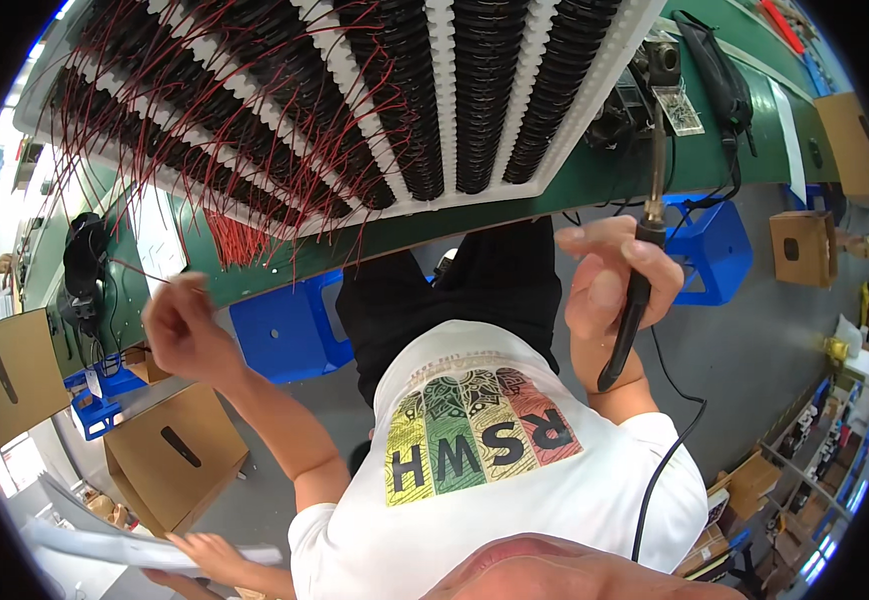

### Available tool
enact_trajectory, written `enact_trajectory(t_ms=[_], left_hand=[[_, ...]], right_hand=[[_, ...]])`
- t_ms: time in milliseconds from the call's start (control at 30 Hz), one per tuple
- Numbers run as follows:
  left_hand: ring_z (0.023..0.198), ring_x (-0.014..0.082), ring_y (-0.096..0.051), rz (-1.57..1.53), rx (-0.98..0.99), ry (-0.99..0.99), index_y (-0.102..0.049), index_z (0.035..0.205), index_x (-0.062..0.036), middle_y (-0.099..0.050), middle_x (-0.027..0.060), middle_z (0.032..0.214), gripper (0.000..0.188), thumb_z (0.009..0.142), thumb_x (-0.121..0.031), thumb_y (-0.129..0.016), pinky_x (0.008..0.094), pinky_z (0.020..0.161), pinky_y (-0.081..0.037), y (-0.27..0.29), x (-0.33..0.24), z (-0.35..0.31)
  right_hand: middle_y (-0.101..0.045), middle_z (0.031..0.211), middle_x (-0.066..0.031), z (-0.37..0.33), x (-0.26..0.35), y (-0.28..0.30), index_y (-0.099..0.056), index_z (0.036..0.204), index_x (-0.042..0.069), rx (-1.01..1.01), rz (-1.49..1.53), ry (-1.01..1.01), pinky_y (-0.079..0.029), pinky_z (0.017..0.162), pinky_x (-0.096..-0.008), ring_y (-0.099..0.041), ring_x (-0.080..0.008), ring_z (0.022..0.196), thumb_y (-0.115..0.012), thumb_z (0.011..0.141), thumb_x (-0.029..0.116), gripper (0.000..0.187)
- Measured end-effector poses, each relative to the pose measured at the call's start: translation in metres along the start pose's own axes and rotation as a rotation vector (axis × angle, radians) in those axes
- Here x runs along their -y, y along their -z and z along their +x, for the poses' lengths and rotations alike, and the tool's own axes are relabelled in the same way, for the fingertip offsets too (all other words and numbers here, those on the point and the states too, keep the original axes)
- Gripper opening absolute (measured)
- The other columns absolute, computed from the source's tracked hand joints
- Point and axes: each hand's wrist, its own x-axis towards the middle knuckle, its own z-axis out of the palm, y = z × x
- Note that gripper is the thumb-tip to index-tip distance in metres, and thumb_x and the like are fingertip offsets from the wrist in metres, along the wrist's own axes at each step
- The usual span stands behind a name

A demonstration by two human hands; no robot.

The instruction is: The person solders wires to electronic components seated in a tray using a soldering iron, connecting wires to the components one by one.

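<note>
My right hand is closed around the black handle of a soldering iron, whose metal shaft and tip point away from me; its cord trails down past my arm. Off to the left, my left hand is raised and slightly blurred, its fingers pinched together. A thin red wire runs out from these fingertips. Beyond both hands, a large white tray holds rows of black ring-shaped parts. Many red wires stick up from the left rows, and a bundle of red wires hangs by the tray's near edge.
The tray rests on a green bench. At its right stand a small soldering stand and a metal plate. Blue stools and cardboard boxes are around me. Another person's hand holds something white at lower left.
</note>
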Motion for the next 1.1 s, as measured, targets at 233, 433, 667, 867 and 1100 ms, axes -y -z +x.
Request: enact_trajectory(t_ms=[233, 433, 667, 867, 1100], left_hand=[[0.046, 0.0077, -0.044, -0.487, 0.815, 0.132, -0.072, 0.084, -0.0008, -0.072, 0.0039, 0.072, 0.016, 0.073, 0.009, -0.077, 0.021, 0.043, -0.034, -0.072, -0.073, -0.096], [0.046, 0.0081, -0.045, -0.476, 0.853, 0.105, -0.071, 0.084, 0.0003, -0.071, 0.0039, 0.071, 0.014, 0.074, 0.007, -0.078, 0.0207, 0.043, -0.035, -0.081, -0.062, -0.105], [0.047, 0.0085, -0.049, -0.506, 0.89, 0.05, -0.071, 0.085, 0.0029, -0.07, 0.006, 0.07, 0.012, 0.076, 0.007, -0.077, 0.0189, 0.045, -0.038, -0.092, -0.075, -0.09], [0.052, 0.0119, -0.057, -0.764, 0.749, 0.259, -0.069, 0.087, 0.0043, -0.072, 0.0099, 0.075, 0.009, 0.079, 0.007, -0.074, 0.0196, 0.049, -0.044, -0.098, -0.08, -0.098], [0.072, 0.0192, -0.067, -0.603, 0.481, 0.217, -0.065, 0.087, 0.003, -0.074, 0.0131, 0.091, 0.004, 0.085, 0.004, -0.068, 0.0259, 0.064, -0.052, -0.123, -0.067, -0.099]], right_hand=[[-0.076, 0.099, -0.0166, -0.005, 0.02, -0.022, -0.054, 0.112, 0.005, 0.112, 0.097, -0.252, -0.055, 0.059, -0.0227, -0.066, -0.0132, 0.065, -0.08, 0.071, -0.006, 0.05], [-0.072, 0.098, -0.0225, -0.001, 0.021, -0.029, -0.047, 0.119, 0.008, 0.12, 0.232, -0.374, -0.053, 0.062, -0.0236, -0.068, -0.0191, 0.074, -0.077, 0.076, -0.01, 0.055], [-0.076, 0.083, -0.0118, 0.0, 0.018, -0.037, -0.058, 0.109, 0.003, 0.0, 0.263, -0.352, -0.052, 0.053, -0.0205, -0.064, -0.0109, 0.06, -0.081, 0.076, -0.005, 0.04], [-0.072, 0.081, -0.0135, 0.003, 0.016, -0.029, -0.052, 0.115, 0.004, 0.127, 0.2, -0.267, -0.052, 0.057, -0.0214, -0.065, -0.0156, 0.063, -0.078, 0.078, -0.01, 0.047], [-0.07, 0.077, -0.0129, -0.004, 0.006, -0.037, -0.05, 0.12, 0.004, 0.073, 0.072, -0.165, -0.051, 0.056, -0.022, -0.064, -0.0165, 0.064, -0.081, 0.08, 0.001, 0.05]])
